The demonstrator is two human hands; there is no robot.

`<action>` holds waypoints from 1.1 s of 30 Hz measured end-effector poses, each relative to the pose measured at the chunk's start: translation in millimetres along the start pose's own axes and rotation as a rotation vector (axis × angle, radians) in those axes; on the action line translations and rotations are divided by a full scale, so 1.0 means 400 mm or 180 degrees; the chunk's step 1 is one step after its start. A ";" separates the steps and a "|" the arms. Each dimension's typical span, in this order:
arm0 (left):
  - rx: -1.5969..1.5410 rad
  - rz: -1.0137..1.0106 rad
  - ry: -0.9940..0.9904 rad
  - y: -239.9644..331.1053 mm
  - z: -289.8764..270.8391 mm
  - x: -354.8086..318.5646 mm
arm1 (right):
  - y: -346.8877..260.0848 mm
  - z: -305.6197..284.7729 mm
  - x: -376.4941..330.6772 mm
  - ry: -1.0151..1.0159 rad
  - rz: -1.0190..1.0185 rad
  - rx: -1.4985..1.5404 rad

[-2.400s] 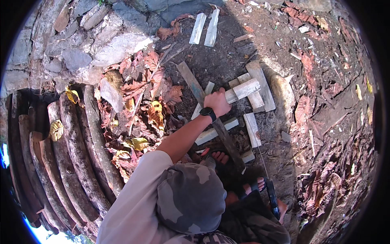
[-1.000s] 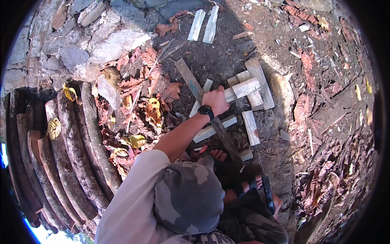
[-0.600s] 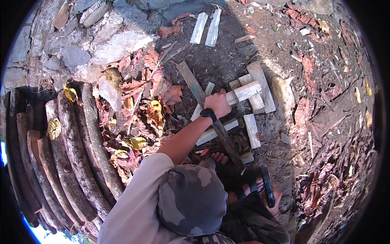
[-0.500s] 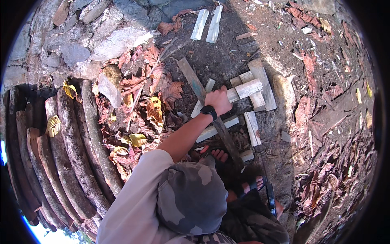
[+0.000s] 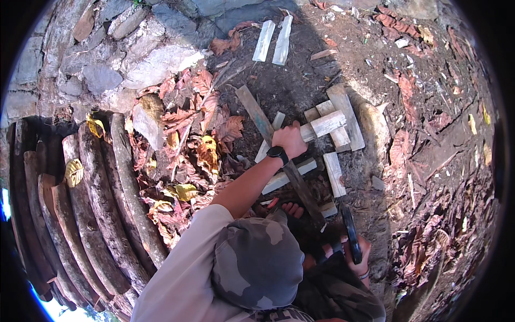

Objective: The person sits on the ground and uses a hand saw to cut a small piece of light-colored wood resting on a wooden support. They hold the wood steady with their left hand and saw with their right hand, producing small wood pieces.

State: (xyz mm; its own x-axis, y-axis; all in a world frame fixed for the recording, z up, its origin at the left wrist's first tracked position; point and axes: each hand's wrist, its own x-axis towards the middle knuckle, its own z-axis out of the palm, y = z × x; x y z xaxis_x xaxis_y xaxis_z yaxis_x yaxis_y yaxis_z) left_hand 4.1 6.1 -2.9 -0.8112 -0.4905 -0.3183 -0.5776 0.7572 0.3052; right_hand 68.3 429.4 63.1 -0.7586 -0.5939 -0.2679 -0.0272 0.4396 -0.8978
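My left hand (image 5: 289, 141), with a black watch on its wrist, is closed round the near end of a pale split wooden stick (image 5: 307, 133). Beneath that hand, a long dark board (image 5: 252, 110) runs slantwise toward my feet; the fingers' undersides are hidden. A paler block (image 5: 329, 124) lies in line with the stick, over other short pieces. Low on the right, my right hand (image 5: 363, 253) grips a dark blade-shaped tool (image 5: 350, 232), raised beside a short upright-lying piece of wood (image 5: 334, 174). Another pale strip (image 5: 303, 174) passes under the board.
Two pale strips (image 5: 272, 41) lie at the far side. A wide flat piece (image 5: 346, 117) rests by a half-buried log (image 5: 374, 123). Stacked round logs (image 5: 107, 204) fill the left, with a stone wall (image 5: 145, 70) behind and dry leaves (image 5: 206, 153) between. My toes (image 5: 292, 209) are close to the board.
My right hand has come up and outward into view with the dark tool, now more upright. My left hand stays on the wood; the view has shifted slightly.
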 end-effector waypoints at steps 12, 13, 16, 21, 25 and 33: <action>0.0063 0.0343 -0.0105 0.017 -0.012 -0.019 | -0.046 0.047 0.087 0.0097 -0.0477 0.0017; 0.0037 0.0240 -0.0071 0.016 -0.015 -0.011 | -0.078 0.073 0.160 0.0093 -0.0621 0.0005; -0.0033 0.0017 0.0003 -0.001 0.000 -0.004 | -0.133 0.069 0.219 -0.0003 -0.0206 -0.0088; -0.0052 0.0011 0.0061 -0.003 0.009 0.000 | 0.004 -0.053 -0.084 0.0128 0.0094 -0.0163; -0.0056 0.0079 0.0071 0.003 0.017 -0.002 | 0.139 -0.085 -0.345 0.0551 0.0951 -0.1355; 0.0092 0.0124 0.0010 0.018 -0.016 -0.011 | -0.055 0.030 0.118 0.0052 -0.0444 0.0023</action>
State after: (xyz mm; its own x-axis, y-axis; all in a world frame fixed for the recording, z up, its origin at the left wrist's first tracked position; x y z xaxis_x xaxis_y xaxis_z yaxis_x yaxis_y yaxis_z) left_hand 3.0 11.1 6.4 -0.8334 -0.4617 -0.3038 -0.5426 0.7879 0.2911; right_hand 40.9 383.7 66.3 -0.7582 -0.6380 -0.1346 -0.1286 0.3486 -0.9284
